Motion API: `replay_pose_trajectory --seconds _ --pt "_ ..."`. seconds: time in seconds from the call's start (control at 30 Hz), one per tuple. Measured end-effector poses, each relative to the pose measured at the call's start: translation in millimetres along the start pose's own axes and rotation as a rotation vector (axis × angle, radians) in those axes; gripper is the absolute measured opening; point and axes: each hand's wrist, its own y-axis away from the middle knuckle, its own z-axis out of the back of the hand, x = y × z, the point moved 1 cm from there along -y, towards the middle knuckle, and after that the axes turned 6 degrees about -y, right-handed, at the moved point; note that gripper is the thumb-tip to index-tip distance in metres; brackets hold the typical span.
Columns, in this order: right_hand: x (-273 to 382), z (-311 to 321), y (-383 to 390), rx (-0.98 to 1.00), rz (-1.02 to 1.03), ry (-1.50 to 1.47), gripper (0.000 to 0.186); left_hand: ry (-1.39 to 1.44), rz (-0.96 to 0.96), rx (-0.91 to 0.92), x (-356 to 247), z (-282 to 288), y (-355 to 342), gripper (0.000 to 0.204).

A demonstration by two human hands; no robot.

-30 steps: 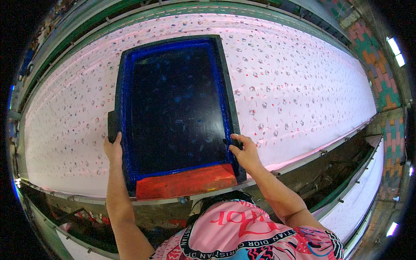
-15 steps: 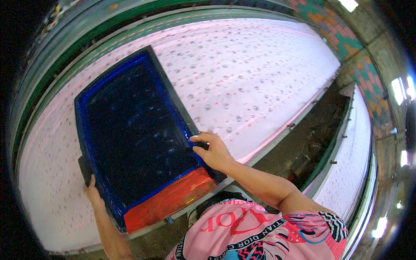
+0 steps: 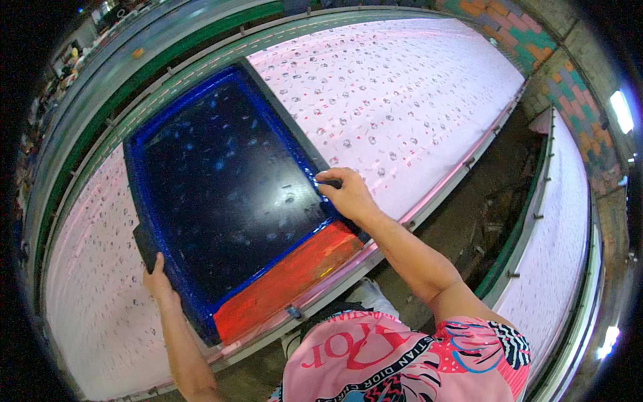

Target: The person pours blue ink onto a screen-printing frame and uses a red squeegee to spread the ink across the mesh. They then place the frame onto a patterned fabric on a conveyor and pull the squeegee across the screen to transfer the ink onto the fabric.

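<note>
A large screen-printing frame (image 3: 221, 187) lies at a slant over a long table covered in pale pink printed fabric (image 3: 395, 94). Its mesh is dark, bordered in glossy blue, with an orange-red strip (image 3: 288, 285) along the near end. My left hand (image 3: 159, 281) is closed round a black block (image 3: 144, 244) on the frame's left side, thumb on top. On the right side, my right hand (image 3: 349, 195) grips a dark handle (image 3: 331, 183) at the frame's edge, fingers curled. Small black and red motifs dot the fabric.
A metal rail with small stops (image 3: 469, 163) borders the table's near side. Beyond a dark floor gap (image 3: 462, 221) at right stands another fabric-covered table (image 3: 559, 228). Green-edged tables (image 3: 134, 84) run along the far left. A patterned brick wall (image 3: 569, 100) rises at far right.
The frame, with both my hands on it, now sits farther up and right in view, covering the table's far edge. A bright reflection has appeared on the mesh.
</note>
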Motion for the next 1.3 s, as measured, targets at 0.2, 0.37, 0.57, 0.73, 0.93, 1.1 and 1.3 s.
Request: replay_pose_trajectory --seconds 0.2,0.37,0.57,0.73,0.93,1.1,1.3 --pt "-109.2 120.6 -59.3 -0.034 -0.105 -0.043 0.028 -0.081 -0.098 -0.052 8.3 -146.8 81.1 0.038" --pt "-154.0 204.1 -90.5 -0.062 -0.201 -0.129 0.025 -0.076 -0.084 -0.048 20.1 -241.2 140.4 0.036" --pt "-189.0 260.4 -109.2 -0.04 -0.28 -0.157 0.022 -0.089 -0.107 -0.037 19.9 -298.8 173.8 0.034" --pt "-192.8 284.9 -118.9 -0.016 -0.3 -0.2 0.021 -0.041 -0.112 -0.037 19.2 -322.3 185.9 0.035" --pt "-212.3 299.8 -125.3 0.032 -0.296 -0.205 0.025 -0.12 -0.113 -0.051 22.4 -333.8 187.1 0.038" --pt "-231.8 301.6 -122.2 0.077 -0.229 -0.105 0.029 -0.162 -0.104 -0.047 18.3 -344.3 188.9 0.037" --pt "-160.2 287.4 -76.5 0.222 0.369 0.502 0.056 -0.297 -0.07 -0.059 42.5 -333.5 176.9 0.04"
